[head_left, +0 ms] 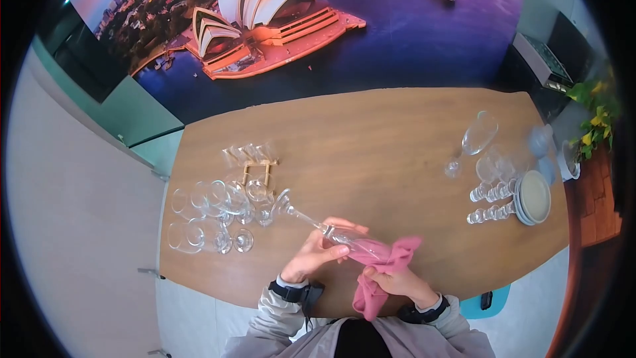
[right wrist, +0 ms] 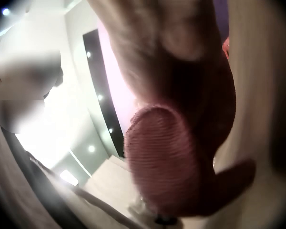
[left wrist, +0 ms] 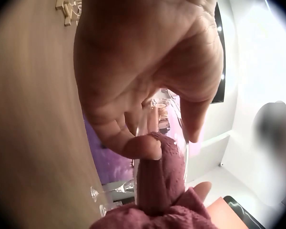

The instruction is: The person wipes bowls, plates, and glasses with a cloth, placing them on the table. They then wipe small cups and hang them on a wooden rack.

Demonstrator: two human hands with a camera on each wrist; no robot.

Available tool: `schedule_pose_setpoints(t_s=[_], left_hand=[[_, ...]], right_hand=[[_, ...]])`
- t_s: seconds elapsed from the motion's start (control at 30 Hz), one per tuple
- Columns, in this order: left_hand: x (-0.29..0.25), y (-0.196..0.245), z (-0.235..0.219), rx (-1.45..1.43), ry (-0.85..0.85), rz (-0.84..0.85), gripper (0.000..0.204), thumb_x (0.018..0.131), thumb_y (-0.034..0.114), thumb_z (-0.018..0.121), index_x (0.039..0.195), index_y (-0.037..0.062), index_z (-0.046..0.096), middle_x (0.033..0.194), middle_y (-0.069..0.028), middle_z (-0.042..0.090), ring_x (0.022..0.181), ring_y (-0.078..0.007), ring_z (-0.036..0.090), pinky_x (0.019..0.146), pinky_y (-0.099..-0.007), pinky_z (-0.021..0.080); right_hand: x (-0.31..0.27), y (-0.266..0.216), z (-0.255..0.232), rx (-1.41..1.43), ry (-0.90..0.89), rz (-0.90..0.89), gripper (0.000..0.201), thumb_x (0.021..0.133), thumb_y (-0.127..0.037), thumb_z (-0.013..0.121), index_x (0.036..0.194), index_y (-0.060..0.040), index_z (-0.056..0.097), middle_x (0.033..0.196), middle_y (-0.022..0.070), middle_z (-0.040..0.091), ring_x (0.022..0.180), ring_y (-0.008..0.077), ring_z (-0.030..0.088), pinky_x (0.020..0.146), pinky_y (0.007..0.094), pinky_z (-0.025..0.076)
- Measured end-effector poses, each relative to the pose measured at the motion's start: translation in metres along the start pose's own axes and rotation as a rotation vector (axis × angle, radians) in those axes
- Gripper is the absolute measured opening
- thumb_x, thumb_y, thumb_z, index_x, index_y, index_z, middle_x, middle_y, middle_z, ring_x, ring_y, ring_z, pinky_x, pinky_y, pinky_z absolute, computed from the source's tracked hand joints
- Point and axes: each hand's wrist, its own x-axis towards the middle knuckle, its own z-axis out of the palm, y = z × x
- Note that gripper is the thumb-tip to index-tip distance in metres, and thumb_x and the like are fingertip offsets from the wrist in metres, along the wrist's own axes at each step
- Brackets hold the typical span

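Observation:
Over the near part of the table, my left hand [head_left: 309, 257] grips a clear stemmed glass [head_left: 306, 217] around its bowl, close to the stem. The glass lies tilted, its foot toward the upper left and its mouth toward my right hand [head_left: 405, 284]. A pink cloth [head_left: 370, 297] is bunched in that right hand, which holds it at the mouth of the glass. In the left wrist view, part of the cloth [left wrist: 159, 186] fills the inside of the bowl. The right wrist view has the cloth [right wrist: 164, 162] hiding most of the right fingers.
Several stemmed glasses [head_left: 244, 240] stand on the table's left, near a wooden rack [head_left: 257, 167] with small glasses. On the right are a lying stemmed glass [head_left: 479, 134], several more glasses [head_left: 491, 192] and stacked small dishes [head_left: 534, 197]. A potted plant [head_left: 591, 119] is beyond the right edge.

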Motion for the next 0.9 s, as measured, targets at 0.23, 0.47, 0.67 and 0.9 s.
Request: schedule_pose_setpoints(t_s=[0.23, 0.47, 0.67, 0.9], left_hand=[[-0.006, -0.014, -0.007, -0.432, -0.004, -0.217, 0.052, 0.095, 0.027, 0.071, 0.136, 0.0033, 0.048, 0.134, -0.0198, 0.061, 0.097, -0.0174, 0.064, 0.079, -0.0305, 0.052], [0.0, 0.012, 0.025, -0.06, 0.113, 0.053, 0.051, 0.101, 0.033, 0.063, 0.137, -0.0002, 0.048, 0.113, -0.0113, 0.066, 0.093, -0.0167, 0.064, 0.076, -0.0305, 0.053], [-0.004, -0.017, -0.01, -0.206, 0.059, -0.306, 0.05, 0.095, 0.024, 0.072, 0.133, -0.0014, 0.051, 0.121, -0.0148, 0.067, 0.096, -0.0166, 0.065, 0.076, -0.0292, 0.053], [0.001, 0.005, 0.011, 0.024, -0.048, 0.189, 0.047, 0.096, 0.021, 0.069, 0.134, 0.0004, 0.051, 0.129, -0.0185, 0.065, 0.099, -0.0149, 0.064, 0.075, -0.0272, 0.052]], right_hand=[[0.01, -0.037, 0.005, 0.068, -0.007, 0.004, 0.038, 0.101, -0.021, 0.065, 0.133, -0.0032, 0.056, 0.106, 0.0036, 0.064, 0.096, 0.013, 0.063, 0.079, 0.0279, 0.052], [0.011, -0.011, 0.005, -0.338, 0.12, -0.433, 0.04, 0.098, -0.014, 0.069, 0.135, -0.0038, 0.055, 0.106, 0.0043, 0.067, 0.083, 0.0107, 0.066, 0.071, 0.026, 0.054], [0.009, -0.041, 0.01, 0.232, 0.097, 0.11, 0.049, 0.096, -0.015, 0.072, 0.14, -0.0032, 0.053, 0.102, 0.0039, 0.068, 0.079, 0.0104, 0.067, 0.068, 0.0256, 0.055], [0.009, -0.003, 0.004, -0.422, 0.166, -0.513, 0.048, 0.096, -0.016, 0.072, 0.139, -0.0044, 0.054, 0.104, 0.0053, 0.07, 0.082, 0.0098, 0.067, 0.069, 0.0257, 0.055]])
